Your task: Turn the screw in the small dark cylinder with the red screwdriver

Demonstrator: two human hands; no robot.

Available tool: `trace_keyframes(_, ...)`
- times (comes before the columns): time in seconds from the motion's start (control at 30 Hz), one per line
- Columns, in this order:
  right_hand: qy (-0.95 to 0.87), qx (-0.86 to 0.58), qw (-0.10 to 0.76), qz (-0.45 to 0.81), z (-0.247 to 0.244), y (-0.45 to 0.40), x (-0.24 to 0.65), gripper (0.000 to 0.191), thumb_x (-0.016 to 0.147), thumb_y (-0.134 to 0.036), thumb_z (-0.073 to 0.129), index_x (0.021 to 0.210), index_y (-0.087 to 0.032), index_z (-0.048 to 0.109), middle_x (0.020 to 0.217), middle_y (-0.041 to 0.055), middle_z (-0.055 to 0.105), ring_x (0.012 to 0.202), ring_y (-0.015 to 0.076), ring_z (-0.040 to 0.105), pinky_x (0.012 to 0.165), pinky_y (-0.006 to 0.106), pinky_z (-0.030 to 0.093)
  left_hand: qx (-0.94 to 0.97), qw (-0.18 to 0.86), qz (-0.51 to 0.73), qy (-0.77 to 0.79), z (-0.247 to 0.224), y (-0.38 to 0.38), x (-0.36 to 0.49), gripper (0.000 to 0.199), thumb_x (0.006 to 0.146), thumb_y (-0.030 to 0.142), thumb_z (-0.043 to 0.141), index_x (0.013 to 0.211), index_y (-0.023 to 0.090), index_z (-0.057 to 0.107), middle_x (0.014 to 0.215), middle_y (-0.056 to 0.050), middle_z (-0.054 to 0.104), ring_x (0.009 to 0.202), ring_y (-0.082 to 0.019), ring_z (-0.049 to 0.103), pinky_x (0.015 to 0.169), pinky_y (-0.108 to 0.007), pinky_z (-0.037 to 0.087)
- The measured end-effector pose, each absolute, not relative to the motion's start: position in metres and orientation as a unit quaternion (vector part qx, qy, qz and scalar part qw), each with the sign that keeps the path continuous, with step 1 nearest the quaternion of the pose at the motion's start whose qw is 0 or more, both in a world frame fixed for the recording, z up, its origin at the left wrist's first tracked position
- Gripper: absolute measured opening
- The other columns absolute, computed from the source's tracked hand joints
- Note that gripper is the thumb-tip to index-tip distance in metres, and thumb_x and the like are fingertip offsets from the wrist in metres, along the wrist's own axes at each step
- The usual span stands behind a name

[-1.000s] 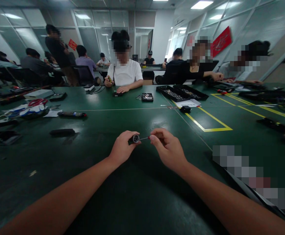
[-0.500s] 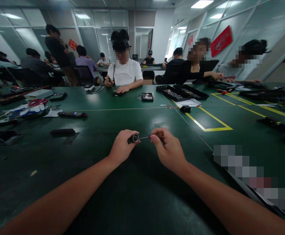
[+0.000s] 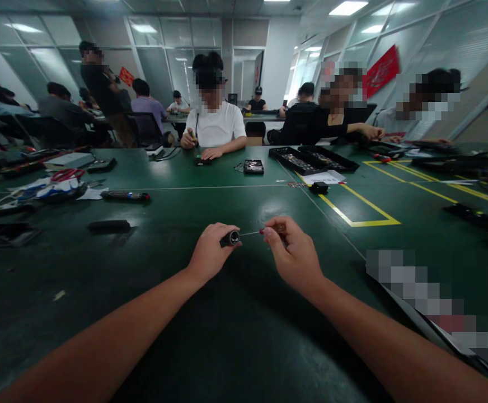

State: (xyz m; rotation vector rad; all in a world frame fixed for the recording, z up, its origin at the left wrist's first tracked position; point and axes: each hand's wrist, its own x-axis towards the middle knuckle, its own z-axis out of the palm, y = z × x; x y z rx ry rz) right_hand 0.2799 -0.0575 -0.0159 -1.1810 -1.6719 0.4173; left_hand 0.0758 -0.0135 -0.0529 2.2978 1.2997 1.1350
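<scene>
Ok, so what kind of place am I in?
Likely an assembly or repair workshop, judging by the green worktable, the black trays of small items on it, and the screwdriver-like tool in your right hand.

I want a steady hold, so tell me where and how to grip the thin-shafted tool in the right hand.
Best gripped, I'd say, by its brown handle, from the right, as the right hand does: the handle is thicker, while the thin shaft points left toward the dark cylinder in the left hand.
</scene>
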Motion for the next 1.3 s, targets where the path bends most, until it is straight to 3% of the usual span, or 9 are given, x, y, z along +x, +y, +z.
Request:
trace_keyframes(0.4, -0.712, -0.472, 0.494, 0.163, -0.0127, -0.0592, 0.2828, 0.012, 0.1, -0.033, 0.051, 0.099, -0.023, 0.058, 0.083, 0.0029, 0.07, 0.076, 0.0191, 0.068, 0.07, 0.033, 0.049, 0.792, 0.142, 0.36, 0.472, -0.0538, -0.012, 0.0732, 0.032, 0.082, 0.011, 0.075, 0.112, 0.023, 0.071, 0.11, -0.004, 0.07, 0.107, -0.024, 0.062, 0.095, -0.042, 0.048)
trace_keyframes(0.67, -0.725, -0.49, 0.458, 0.157, -0.011, -0.0569, 0.2819, 0.012, 0.099, -0.03, 0.051, 0.097, -0.021, 0.059, 0.081, 0.003, 0.069, 0.072, 0.0188, 0.066, 0.066, 0.032, 0.047, 0.789, 0.146, 0.35, 0.483, -0.0548, -0.0098, 0.0723, 0.029, 0.083, 0.014, 0.075, 0.11, 0.022, 0.071, 0.109, -0.005, 0.07, 0.105, -0.024, 0.063, 0.094, -0.043, 0.049)
trace_keyframes(0.9, -0.704, -0.491, 0.494, 0.14, -0.0129, -0.0561, 0.2844, 0.011, 0.099, -0.031, 0.052, 0.099, -0.021, 0.059, 0.083, 0.0032, 0.07, 0.076, 0.0195, 0.068, 0.071, 0.033, 0.049, 0.776, 0.157, 0.359, 0.494, -0.0547, -0.0094, 0.0739, 0.018, 0.086, 0.019, 0.073, 0.104, 0.019, 0.068, 0.105, -0.004, 0.067, 0.099, -0.021, 0.063, 0.092, -0.037, 0.05)
trace_keyframes(1.07, -0.702, -0.485, 0.507, 0.125, -0.0101, -0.0567, 0.2854, 0.011, 0.099, -0.03, 0.052, 0.1, -0.022, 0.058, 0.083, 0.003, 0.069, 0.076, 0.0191, 0.067, 0.07, 0.033, 0.049, 0.801, 0.163, 0.321, 0.477, -0.0503, -0.012, 0.0733, 0.026, 0.091, 0.022, 0.067, 0.116, 0.019, 0.064, 0.113, -0.005, 0.065, 0.106, -0.021, 0.061, 0.096, -0.038, 0.049)
trace_keyframes(1.2, -0.7, -0.478, 0.518, 0.113, -0.0092, -0.0566, 0.2855, 0.01, 0.099, -0.03, 0.053, 0.101, -0.022, 0.058, 0.083, 0.0027, 0.069, 0.076, 0.0187, 0.067, 0.071, 0.033, 0.05, 0.827, 0.169, 0.285, 0.454, -0.0487, -0.0159, 0.0738, 0.017, 0.092, 0.022, 0.064, 0.109, 0.02, 0.066, 0.107, -0.005, 0.065, 0.099, -0.021, 0.062, 0.088, -0.037, 0.051)
trace_keyframes(1.3, -0.701, -0.474, 0.523, 0.103, -0.0095, -0.0568, 0.2852, 0.009, 0.099, -0.029, 0.053, 0.101, -0.022, 0.058, 0.084, 0.0024, 0.07, 0.076, 0.0186, 0.068, 0.071, 0.032, 0.051, 0.843, 0.16, 0.28, 0.431, -0.0497, -0.0176, 0.0736, 0.027, 0.093, 0.019, 0.06, 0.119, 0.019, 0.062, 0.114, -0.006, 0.065, 0.104, -0.021, 0.062, 0.092, -0.037, 0.051)
